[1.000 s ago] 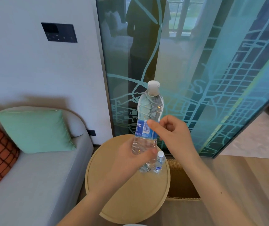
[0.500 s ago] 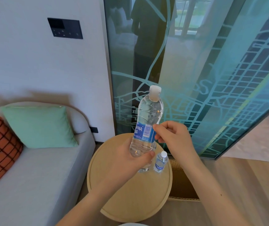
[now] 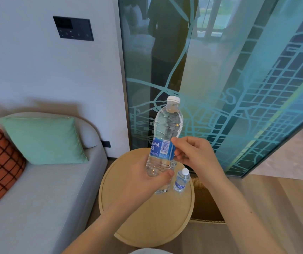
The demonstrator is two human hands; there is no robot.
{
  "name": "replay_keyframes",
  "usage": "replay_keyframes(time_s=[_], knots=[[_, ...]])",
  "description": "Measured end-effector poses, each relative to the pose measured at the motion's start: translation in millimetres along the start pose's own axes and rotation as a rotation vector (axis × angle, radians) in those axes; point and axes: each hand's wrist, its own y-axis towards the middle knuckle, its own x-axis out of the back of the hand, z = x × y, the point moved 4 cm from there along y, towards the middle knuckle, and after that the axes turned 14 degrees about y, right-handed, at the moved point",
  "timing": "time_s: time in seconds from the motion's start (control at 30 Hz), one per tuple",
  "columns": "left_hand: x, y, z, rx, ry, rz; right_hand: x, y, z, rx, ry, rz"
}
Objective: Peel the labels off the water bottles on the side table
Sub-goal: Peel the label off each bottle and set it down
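Fingers [image 3: 177, 140] of the right hand [image 3: 194, 156] are curling in, thumb and forefinger pressing together on the right edge of the blue wrap-around label [image 3: 162, 148]. We are not able to tell whether a loose corner is between them yet.

The left hand [image 3: 145, 182] is gripping the clear plastic water bottle [image 3: 168, 125] low on its body, below the label, with the thumb lying across the front. We are holding it in the air above the round pale wooden side table [image 3: 156, 220].

The bottle's long axis is running close to upright, and the white screw cap [image 3: 173, 99] is leaning a little to the right. The label is sitting immediately left of the right fingertips and touching them. The right hand is the nearer one to it, and the left is working only as a brace underneath. We are judging that the pull will have to run across the long axis, round the body and away from the seam.

The label is looking whole and flat, a blue band with white lettering and a white barcode panel. The bottle is looking full, with ribbed walls.

A smaller clear bottle [image 3: 181, 180] with a white cap and a blue label is standing upright on the table, just beside the base of the held bottle.
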Motion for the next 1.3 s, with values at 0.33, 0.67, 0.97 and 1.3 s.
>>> replay_keyframes(time_s=[0.33,0.67,0.97,1.3], knots=[[-1,-3,5,0.007,0.097,-0.068,3,0,-4,-0.069,-0.008,-0.019],[-1,-4,22,0.051,0.284,-0.167,13,4,-15,-0.081,-0.106,-0.119],[-7,-7,21,0.036,0.268,-0.146,7,7,-28,-0.203,0.106,-0.104],[-11,-8,21,0.08,-0.096,0.024,8,3,-29,-0.022,0.059,0.019]])
